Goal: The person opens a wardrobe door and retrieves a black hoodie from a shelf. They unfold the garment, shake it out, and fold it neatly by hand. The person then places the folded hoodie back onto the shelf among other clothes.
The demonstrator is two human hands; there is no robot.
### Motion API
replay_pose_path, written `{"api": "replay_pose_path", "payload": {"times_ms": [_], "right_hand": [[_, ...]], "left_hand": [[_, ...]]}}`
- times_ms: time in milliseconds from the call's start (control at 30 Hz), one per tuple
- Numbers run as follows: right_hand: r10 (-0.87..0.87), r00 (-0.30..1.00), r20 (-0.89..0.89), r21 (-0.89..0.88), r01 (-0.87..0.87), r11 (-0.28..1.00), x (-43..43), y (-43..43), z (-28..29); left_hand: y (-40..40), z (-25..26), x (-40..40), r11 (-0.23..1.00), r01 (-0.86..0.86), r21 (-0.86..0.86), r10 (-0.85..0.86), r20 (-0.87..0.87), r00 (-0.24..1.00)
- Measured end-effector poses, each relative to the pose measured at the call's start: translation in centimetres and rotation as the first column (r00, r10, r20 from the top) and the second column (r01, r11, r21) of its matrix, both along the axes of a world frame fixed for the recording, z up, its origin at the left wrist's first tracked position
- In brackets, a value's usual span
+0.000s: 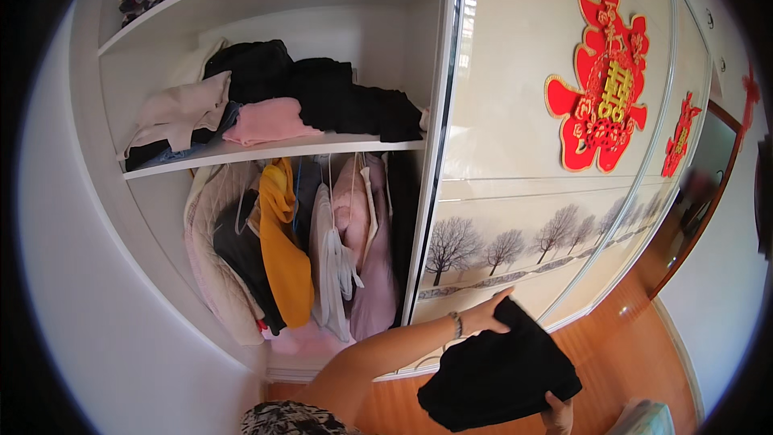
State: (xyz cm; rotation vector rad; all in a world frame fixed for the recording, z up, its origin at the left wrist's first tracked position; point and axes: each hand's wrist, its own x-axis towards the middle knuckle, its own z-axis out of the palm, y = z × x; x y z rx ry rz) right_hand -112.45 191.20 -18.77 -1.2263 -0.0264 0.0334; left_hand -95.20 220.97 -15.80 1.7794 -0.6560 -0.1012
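Note:
A folded black garment (501, 368) hangs between my two hands, in front of the sliding wardrobe door. My left hand (486, 316), with a bracelet at the wrist, grips its upper corner between thumb and fingers. At the lower right edge my right hand (558, 414) holds the cloth, with the thumb on top and part of the hand cut off by the picture's bottom. To the left, the open wardrobe shelf (272, 154) carries black clothes (329, 93), a pink folded garment (272, 121) and a beige garment (181, 106).
Beneath the shelf hang a mustard-yellow garment (284, 260), a quilted coat (205, 254) and several other clothes. Red and gold paper decorations (604, 84) are on the door panel (507, 60). A doorway (694, 199) stands at the far right, beyond the wooden floor (628, 326).

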Motion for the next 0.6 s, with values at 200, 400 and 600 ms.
{"api": "replay_pose_path", "payload": {"times_ms": [200, 400, 600], "right_hand": [[-0.156, 0.987, -0.040, 0.086, 0.159, 0.984, -4.2, 2.2, 6.6], [-0.356, 0.934, -0.039, -0.008, 0.356, 0.935, -8.5, 3.2, 14.0], [-0.621, 0.734, 0.275, -0.029, 0.652, 0.758, -10.9, 4.9, 13.2]], "left_hand": [[6.1, -0.2, -7.5, 0.960, -0.144, -0.242, 0.076, -0.270, 0.960], [12.5, 6.7, -16.7, 0.931, -0.324, -0.170, 0.349, 0.144, 0.926], [13.1, 11.2, -19.4, 0.824, -0.341, -0.452, 0.401, 0.041, 0.915]]}}
